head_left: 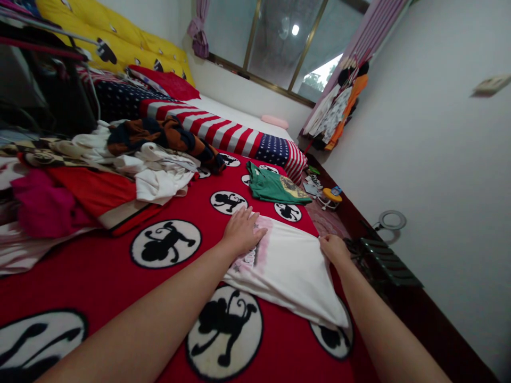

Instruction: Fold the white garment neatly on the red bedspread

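Observation:
A white T-shirt [293, 271] with a pink printed edge lies partly folded on the red bedspread [115, 271], which carries black-and-white round figures. My left hand [242, 230] lies flat on the shirt's far left corner, fingers stretched out. At the shirt's right edge, my right hand [334, 248] is closed, pinching the fabric. A folded green T-shirt [275, 187] rests a little beyond on the bedspread.
A heap of unfolded clothes [131, 159] in white, red, pink and brown fills the left of the bed. A stars-and-stripes blanket [223, 130] lies behind. A dark folding stool [385, 260] and small items sit on the floor by the white wall at right.

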Action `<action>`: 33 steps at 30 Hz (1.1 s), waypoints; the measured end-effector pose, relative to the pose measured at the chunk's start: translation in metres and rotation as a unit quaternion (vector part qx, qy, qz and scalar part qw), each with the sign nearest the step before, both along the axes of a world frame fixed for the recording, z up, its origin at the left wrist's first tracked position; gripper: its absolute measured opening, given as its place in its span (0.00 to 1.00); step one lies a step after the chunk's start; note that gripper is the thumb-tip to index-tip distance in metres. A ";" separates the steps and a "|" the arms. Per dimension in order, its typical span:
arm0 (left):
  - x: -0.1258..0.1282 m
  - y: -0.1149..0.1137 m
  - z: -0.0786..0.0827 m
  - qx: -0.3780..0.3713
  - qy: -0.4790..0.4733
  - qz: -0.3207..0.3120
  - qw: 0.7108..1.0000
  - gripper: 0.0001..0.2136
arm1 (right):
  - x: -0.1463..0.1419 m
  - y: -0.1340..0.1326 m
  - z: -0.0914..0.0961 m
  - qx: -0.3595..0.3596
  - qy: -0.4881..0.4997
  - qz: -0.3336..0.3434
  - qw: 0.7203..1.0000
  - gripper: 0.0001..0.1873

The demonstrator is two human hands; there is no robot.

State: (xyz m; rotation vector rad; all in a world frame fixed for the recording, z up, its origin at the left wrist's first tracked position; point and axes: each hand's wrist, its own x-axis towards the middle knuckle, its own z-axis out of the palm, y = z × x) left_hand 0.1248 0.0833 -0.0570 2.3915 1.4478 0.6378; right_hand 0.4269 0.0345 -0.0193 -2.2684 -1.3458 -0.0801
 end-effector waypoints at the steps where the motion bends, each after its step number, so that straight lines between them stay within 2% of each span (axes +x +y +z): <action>1: 0.000 0.000 0.000 -0.002 -0.005 -0.001 1.000 0.30 | -0.007 0.000 0.002 -0.009 -0.031 -0.010 0.999 0.05; 3: -0.001 0.001 0.002 -0.006 -0.028 -0.002 1.000 0.30 | -0.026 -0.002 0.009 -0.010 -0.092 -0.003 0.996 0.11; 6: -0.005 0.005 0.006 -0.008 -0.120 0.019 0.993 0.25 | -0.069 -0.009 0.024 -0.006 -0.133 0.083 0.988 0.15; 9: -0.016 0.013 0.013 -0.021 -0.202 0.061 0.977 0.19 | -0.120 -0.021 0.033 -0.004 -0.004 0.212 0.977 0.10; 12: -0.035 0.023 0.020 -0.057 -0.197 0.091 0.974 0.17 | -0.166 -0.033 0.034 -0.026 0.075 0.288 0.954 0.09; 15: -0.053 0.031 0.027 -0.109 -0.175 0.107 0.973 0.16 | -0.194 -0.036 0.034 -0.068 0.036 0.281 0.956 0.09; 18: -0.063 0.031 0.035 -0.216 -0.167 0.061 0.960 0.17 | -0.209 -0.031 0.035 -0.130 -0.035 0.239 0.961 0.12; 21: -0.062 0.026 0.041 -0.324 -0.186 0.011 0.928 0.11 | -0.221 -0.025 0.040 -0.203 -0.088 0.213 0.952 0.23; 23: -0.059 0.022 0.045 -0.373 -0.210 -0.011 0.904 0.06 | -0.231 -0.024 0.044 -0.240 -0.110 0.208 0.942 0.31; 25: -0.056 0.018 0.048 -0.407 -0.241 -0.038 0.880 0.03 | -0.243 -0.026 0.049 -0.252 -0.123 0.222 0.934 0.35; 29: -0.053 0.014 0.052 -0.439 -0.301 -0.098 0.841 0.07 | -0.254 -0.030 0.047 -0.229 -0.127 0.263 0.928 0.26; 31: -0.053 0.015 0.053 -0.447 -0.322 -0.120 0.826 0.09 | -0.248 -0.028 0.039 -0.215 -0.119 0.225 0.943 0.19; 33: -0.052 0.016 0.050 -0.446 -0.342 -0.132 0.816 0.11 | -0.234 -0.026 0.030 -0.187 -0.059 0.190 0.962 0.14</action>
